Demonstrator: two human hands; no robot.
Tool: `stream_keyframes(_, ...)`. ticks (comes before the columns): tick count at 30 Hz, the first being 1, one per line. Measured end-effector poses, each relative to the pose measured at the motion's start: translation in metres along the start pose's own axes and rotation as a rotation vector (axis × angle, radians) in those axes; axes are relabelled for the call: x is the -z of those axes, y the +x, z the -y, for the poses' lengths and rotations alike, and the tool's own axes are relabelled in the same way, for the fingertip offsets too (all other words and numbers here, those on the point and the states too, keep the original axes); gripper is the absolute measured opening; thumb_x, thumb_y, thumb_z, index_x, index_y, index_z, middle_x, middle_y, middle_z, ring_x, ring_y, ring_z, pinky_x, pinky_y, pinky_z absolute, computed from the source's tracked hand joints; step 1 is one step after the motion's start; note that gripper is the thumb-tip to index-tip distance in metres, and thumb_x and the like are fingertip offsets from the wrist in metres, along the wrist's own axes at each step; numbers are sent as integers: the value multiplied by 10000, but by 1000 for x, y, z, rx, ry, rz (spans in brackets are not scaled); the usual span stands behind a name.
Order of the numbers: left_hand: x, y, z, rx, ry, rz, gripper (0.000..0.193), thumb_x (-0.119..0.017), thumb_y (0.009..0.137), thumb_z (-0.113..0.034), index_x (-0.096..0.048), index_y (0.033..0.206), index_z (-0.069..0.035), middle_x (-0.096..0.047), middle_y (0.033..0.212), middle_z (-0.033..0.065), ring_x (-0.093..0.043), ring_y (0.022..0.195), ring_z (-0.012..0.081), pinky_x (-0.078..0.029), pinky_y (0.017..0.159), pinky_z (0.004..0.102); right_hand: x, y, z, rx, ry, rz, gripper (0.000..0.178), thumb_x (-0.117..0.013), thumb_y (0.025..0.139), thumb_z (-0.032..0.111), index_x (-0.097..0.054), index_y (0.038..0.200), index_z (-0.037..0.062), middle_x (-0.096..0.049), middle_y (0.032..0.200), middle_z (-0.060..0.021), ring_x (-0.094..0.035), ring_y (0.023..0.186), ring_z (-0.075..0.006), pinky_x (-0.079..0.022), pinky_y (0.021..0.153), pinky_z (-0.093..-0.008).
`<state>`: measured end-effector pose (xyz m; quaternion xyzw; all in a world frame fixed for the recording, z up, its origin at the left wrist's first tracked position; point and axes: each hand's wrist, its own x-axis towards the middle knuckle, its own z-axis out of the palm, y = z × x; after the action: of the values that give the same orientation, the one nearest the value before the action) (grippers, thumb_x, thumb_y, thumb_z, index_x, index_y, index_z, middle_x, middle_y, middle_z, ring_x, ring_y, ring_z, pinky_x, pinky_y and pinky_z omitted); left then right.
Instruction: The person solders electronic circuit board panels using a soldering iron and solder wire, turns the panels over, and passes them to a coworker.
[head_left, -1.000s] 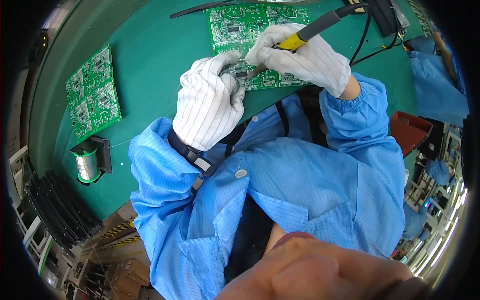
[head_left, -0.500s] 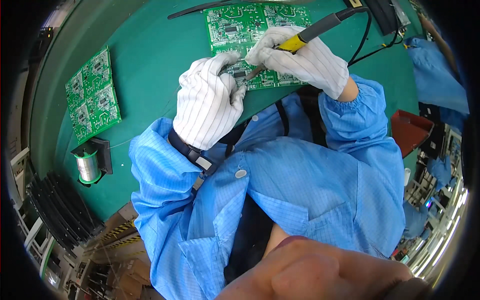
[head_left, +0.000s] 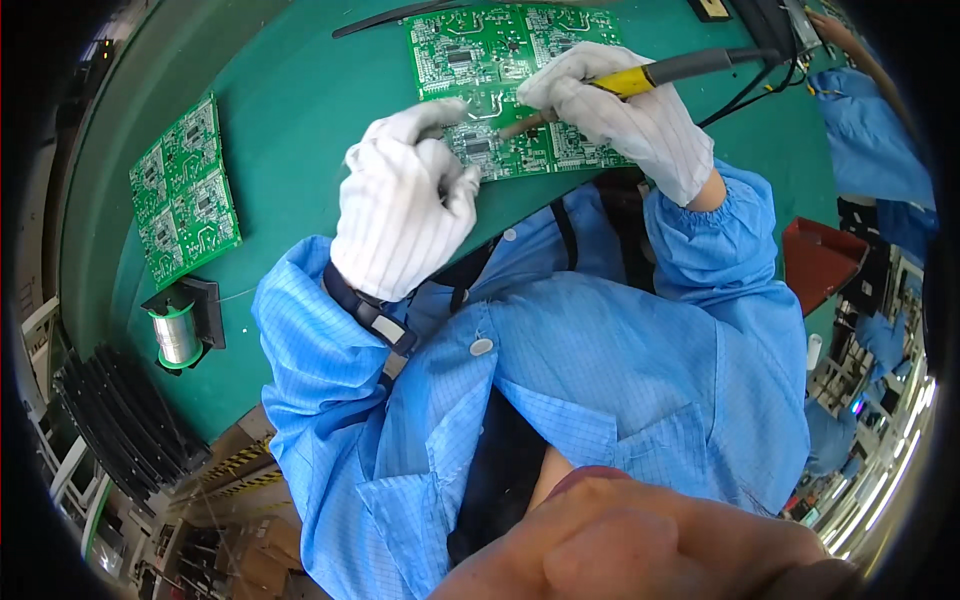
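Note:
My left hand [head_left: 405,200], in a white striped glove, is closed over the left edge of a green circuit board panel [head_left: 460,65]. Its index finger reaches over the board and the other fingers curl. A thin solder wire [head_left: 236,294] runs from a spool [head_left: 177,335] toward this hand; its end at the fingers is too fine to see. My right hand [head_left: 630,120], gloved alike, grips a soldering iron [head_left: 625,82] with a yellow and dark grey handle. The iron's tip points down-left, close to a dark chip on the panel's near left part; whether it touches, I cannot tell.
Another green board panel [head_left: 187,190] lies at the left of the green table [head_left: 300,130]. A black strip [head_left: 395,18] lies at the far edge. Black cables [head_left: 745,95] trail at the far right, above a red tray [head_left: 822,262]. Another person's blue sleeve [head_left: 870,130] shows at the right.
My right hand and the iron have shifted right, and the handle lies flatter. The left hand has drawn back slightly left, so more of the chip shows. The panel has hardly moved.

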<state>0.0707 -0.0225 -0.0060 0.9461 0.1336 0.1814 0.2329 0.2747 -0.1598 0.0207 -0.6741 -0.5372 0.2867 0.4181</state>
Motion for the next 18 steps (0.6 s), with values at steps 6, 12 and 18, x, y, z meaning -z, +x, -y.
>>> stream_keyframes(6, 10, 4, 16, -2, -43, -174, 93, -694, 870, -101, -680, 828, -19, -720, 1097, 140, -684, 939, 307, -522, 859, 396, -2, -22, -7, -106, 169, -130, 268, -588, 972, 254, -734, 1129, 93, -701, 963, -38, -591, 768, -94, -512, 711, -253)
stream_keyframes(12, 8, 6, 13, 356, -219, -72, 170, -731, 919, -214, -702, 900, -48, -718, 850, 108, -675, 750, 277, -520, 716, 379, -1, -44, -18, -190, 263, -315, 334, -592, 986, 269, -710, 1227, 70, -648, 868, -30, -551, 774, -90, -488, 742, -258)
stream_keyframes(18, 4, 6, 20, 322, -152, 18, 162, -733, 915, -222, -737, 959, -65, -718, 815, 111, -670, 702, 248, -530, 670, 358, 8, -57, -30, -248, 184, -471, 353, -558, 1020, 263, -694, 1243, 25, -632, 845, -1, -558, 782, -76, -461, 755, -241)
